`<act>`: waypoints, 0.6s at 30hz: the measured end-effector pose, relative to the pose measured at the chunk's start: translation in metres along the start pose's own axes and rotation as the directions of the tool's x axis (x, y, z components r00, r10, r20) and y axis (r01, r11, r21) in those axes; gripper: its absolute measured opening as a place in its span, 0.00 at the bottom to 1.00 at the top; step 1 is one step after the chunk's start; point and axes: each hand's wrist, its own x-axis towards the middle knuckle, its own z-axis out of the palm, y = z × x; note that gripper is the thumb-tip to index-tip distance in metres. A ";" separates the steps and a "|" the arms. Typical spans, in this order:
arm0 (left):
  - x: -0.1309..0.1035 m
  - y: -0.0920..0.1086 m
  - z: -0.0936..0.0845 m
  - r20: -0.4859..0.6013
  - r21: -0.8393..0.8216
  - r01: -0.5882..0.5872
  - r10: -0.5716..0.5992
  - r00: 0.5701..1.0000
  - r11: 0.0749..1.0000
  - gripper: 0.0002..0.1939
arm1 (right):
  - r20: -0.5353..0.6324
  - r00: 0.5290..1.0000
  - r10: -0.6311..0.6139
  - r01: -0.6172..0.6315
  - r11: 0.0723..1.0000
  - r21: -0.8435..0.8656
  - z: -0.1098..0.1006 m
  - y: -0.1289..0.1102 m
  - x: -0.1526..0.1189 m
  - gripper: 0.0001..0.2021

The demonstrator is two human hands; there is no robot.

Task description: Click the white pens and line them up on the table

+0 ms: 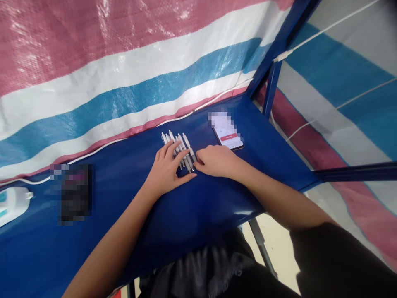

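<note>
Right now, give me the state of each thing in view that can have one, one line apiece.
Pens: bunched, lying roughly side by side.
Phone: face up, screen lit.
Left hand: fingers spread over the pens.
Right hand: fingers curled beside the rightmost pen; grip unclear.
Dark object: blurred, state unreadable.
White container: cut off by the frame, fullness unclear.
Striped sheet: hanging, creased.
</note>
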 end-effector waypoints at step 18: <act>0.002 0.000 -0.001 -0.137 -0.046 0.056 -0.062 0.989 0.997 0.28 | -0.430 0.902 0.041 0.405 0.269 0.874 0.003 0.030 0.028 0.20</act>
